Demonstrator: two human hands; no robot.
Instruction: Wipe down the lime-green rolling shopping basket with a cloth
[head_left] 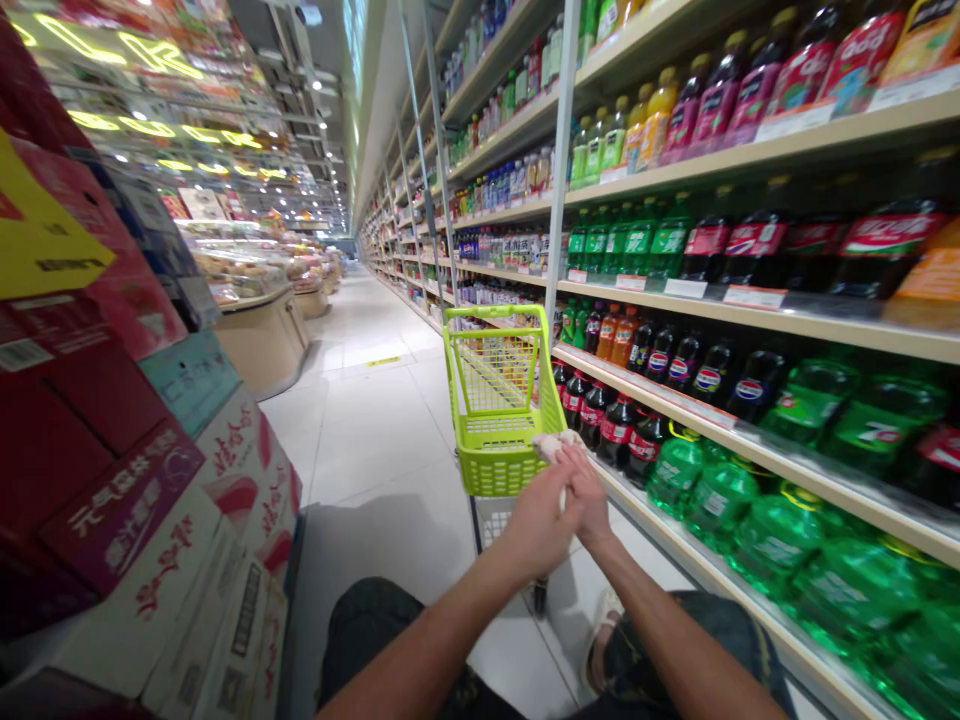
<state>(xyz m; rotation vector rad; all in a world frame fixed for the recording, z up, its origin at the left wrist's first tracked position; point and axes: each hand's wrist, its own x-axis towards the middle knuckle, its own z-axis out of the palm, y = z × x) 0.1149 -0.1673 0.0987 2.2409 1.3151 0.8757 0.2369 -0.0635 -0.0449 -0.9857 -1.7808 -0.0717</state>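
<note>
My left hand (546,518) and my right hand (589,492) are pressed together in front of me, fingers overlapping. A crumpled whitish cloth (553,444) sticks out past the fingertips; how it lies between the palms is hidden. Both hands are closed around it. Just beyond them stands a lime-green shopping cart (487,472) with a slatted basket, in which no goods show. The cloth overlaps the cart's near right corner in view, and I cannot tell whether it touches.
Shelves (847,325) of bottled drinks line the right side, with large green bottles (772,535) at the bottom. Stacked drink cartons (187,570) stand close on the left. A tiled aisle (360,430) runs ahead past display counters (262,335). My knees are bent below.
</note>
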